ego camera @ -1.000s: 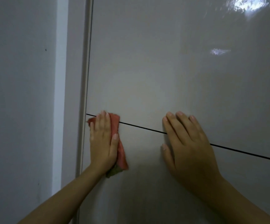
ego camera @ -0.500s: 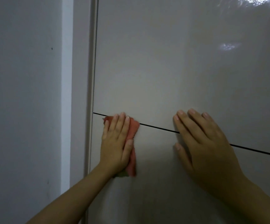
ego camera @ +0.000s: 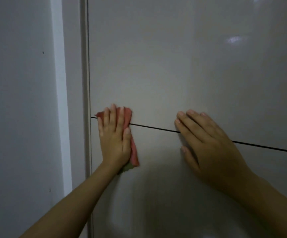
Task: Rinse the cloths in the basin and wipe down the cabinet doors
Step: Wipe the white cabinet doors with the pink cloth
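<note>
While the left hand (ego camera: 114, 140) lies flat on the glossy cabinet door (ego camera: 156, 66), fingers straight and close together, it presses a pink cloth (ego camera: 133, 152) against the panel, right at the door's left edge. The cloth shows above the fingertips and runs down past the thumb, and a greenish corner peeks out under the heel of the palm. It sits across the thin dark gap (ego camera: 156, 128) that slants down to the right between the upper door and the lower door (ego camera: 156, 194).

Over to the right, well apart from the cloth, the right hand (ego camera: 208, 145) is spread flat on the same surface, fingers straight, nothing in it. Its fingertips reach above the gap and its palm rests on the lower door, so the dark line vanishes beneath it and comes out again on the far side.

Left of the doors there's a narrow upright frame strip (ego camera: 84, 83), then a pale trim strip (ego camera: 58, 83), then a plain grey wall (ego camera: 15, 100) with 1 small dark speck (ego camera: 43, 52) on it. A bright reflection (ego camera: 234, 39) glints on the upper door at the right. Both bare forearms come up from the bottom of the view.
</note>
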Demonstrator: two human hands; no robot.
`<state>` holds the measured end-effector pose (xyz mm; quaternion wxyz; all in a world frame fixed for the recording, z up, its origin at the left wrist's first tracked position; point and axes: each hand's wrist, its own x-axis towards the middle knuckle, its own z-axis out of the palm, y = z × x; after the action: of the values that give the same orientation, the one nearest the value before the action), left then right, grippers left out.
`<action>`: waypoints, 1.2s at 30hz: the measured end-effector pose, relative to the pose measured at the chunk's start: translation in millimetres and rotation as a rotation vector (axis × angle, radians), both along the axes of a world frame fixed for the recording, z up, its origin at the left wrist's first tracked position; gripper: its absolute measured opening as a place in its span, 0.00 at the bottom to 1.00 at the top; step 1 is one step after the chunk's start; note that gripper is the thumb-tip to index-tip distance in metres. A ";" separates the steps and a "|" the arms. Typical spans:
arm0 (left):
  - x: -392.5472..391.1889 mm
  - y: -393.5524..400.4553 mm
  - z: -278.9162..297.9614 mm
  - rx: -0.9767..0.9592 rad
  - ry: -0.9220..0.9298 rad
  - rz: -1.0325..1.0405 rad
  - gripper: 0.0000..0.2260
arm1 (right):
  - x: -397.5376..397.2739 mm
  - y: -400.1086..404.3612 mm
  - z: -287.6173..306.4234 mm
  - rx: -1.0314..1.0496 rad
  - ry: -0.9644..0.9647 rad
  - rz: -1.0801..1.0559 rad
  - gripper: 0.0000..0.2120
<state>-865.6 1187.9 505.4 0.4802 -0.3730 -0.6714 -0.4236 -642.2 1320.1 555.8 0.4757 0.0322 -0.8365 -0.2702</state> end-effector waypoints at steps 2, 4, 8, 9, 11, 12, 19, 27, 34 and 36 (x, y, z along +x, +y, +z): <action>22.8 13.4 -6.0 -0.022 0.009 -0.011 0.24 | 10.1 0.2 -3.2 -0.026 0.061 0.017 0.23; 46.8 29.2 -23.6 -0.168 0.193 0.003 0.24 | 22.9 1.2 -5.5 -0.058 0.125 0.020 0.21; 45.5 29.8 -11.9 -0.251 0.377 -0.001 0.24 | 56.2 15.1 -9.8 -0.108 0.219 -0.041 0.20; 44.1 29.0 -1.9 -0.210 0.337 0.007 0.24 | 64.4 20.4 -11.5 -0.109 0.245 -0.062 0.20; 55.9 35.3 11.7 -0.101 0.170 0.015 0.24 | 77.9 31.3 -15.9 -0.098 0.293 -0.107 0.19; 68.6 43.4 10.7 -0.086 0.137 0.003 0.24 | 83.3 35.8 -18.4 -0.100 0.310 -0.125 0.19; 118.5 66.6 -21.0 -0.382 0.449 -0.049 0.23 | 101.5 44.0 -37.5 -0.130 0.325 -0.158 0.20; 170.4 100.6 -16.1 -0.383 0.506 -0.085 0.24 | 130.9 53.0 -48.8 -0.218 0.379 -0.258 0.23; 179.3 107.4 3.6 -0.364 0.579 -0.111 0.23 | 172.1 61.8 -53.2 -0.252 0.401 -0.303 0.23; 199.1 120.2 22.6 -0.277 0.478 -0.097 0.24 | 180.1 65.5 -56.7 -0.279 0.421 -0.313 0.23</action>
<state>-666.5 1308.2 528.1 0.5486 -0.5563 -0.5718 -0.2505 -462.1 1385.7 499.0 0.5911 -0.2196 -0.7433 -0.2232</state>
